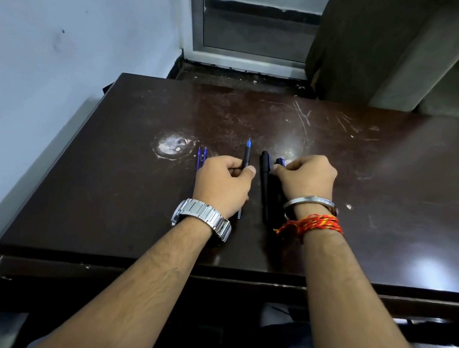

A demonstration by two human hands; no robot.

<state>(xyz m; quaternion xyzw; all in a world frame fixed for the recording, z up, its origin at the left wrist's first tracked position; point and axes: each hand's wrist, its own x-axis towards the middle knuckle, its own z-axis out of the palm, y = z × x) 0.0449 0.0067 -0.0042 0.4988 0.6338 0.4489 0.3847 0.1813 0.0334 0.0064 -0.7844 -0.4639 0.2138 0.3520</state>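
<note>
**Two hands on pens at mid-table**

Both hands work apart, one on either side of the black pen (264, 186), which lies flat on the table (393, 178) and points away from the person. Left of the black pen, the left hand (222, 186) curls round a blue-tipped pen (247, 153), thumb and forefinger pinching its dark barrel. The tip sticks out past the knuckles. Right of the black pen, just beside its far end, the right hand (306, 175) pinches a small blue piece (280, 161) in its fingertips; whether that is a cap or a pen's end cannot be told. Further left of the black pen lie two slim blue pens (201, 157), partly hidden by the left hand, near a round whitish scuff (171, 144).

Beyond the black pen, open tabletop runs to the far edge, and a wide stretch opens to its right. Well to its left, the table's edge sits tight against a pale wall (52, 39).

The top is dark brown, glossy and scratched. A steel link watch (203, 216) wraps the left wrist. A smooth metal bangle (309, 201) and twisted red-and-yellow thread (317, 225) ring the right.
</note>
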